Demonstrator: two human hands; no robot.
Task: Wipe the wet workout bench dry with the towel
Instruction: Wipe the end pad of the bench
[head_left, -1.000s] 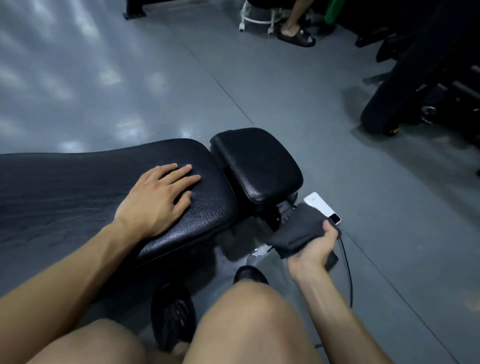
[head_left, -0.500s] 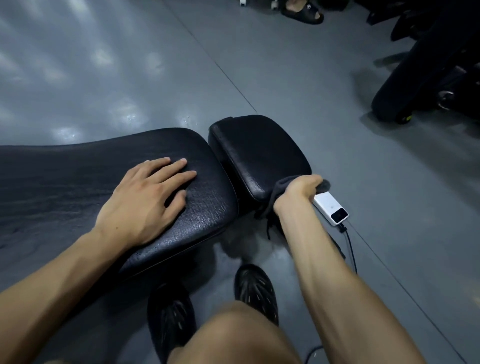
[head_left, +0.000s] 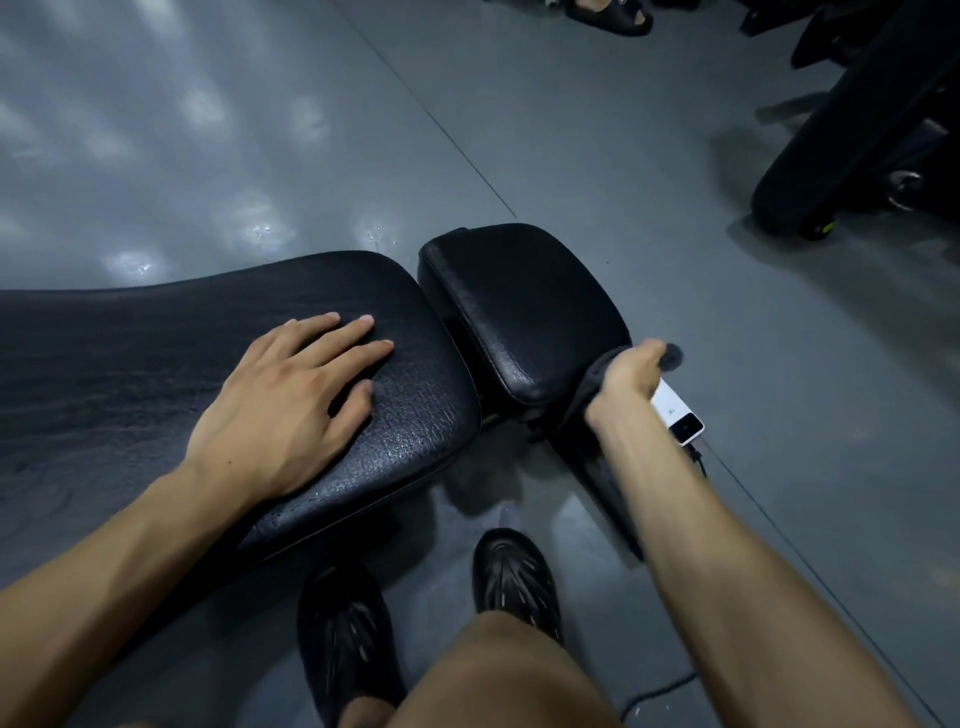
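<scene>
Head view. Your left hand (head_left: 291, 405) lies flat, palm down and fingers spread, on the long black pad of the workout bench (head_left: 156, 374) — empty, pressing on the textured surface near its right end. Your right hand (head_left: 631, 371) is clenched around the dark grey towel (head_left: 589, 387) at the right edge of the small seat pad (head_left: 524, 312); the cloth drapes down the pad's side, and a blurred tuft shows just past the knuckles. A white device (head_left: 678, 415) with a dark cable lies on the grey floor (head_left: 571, 130) just beside that hand. Below, two black shoes (head_left: 514, 577) stand on the floor — one near each pad. Dark gym equipment (head_left: 857, 130) sits at upper right, well apart.
</scene>
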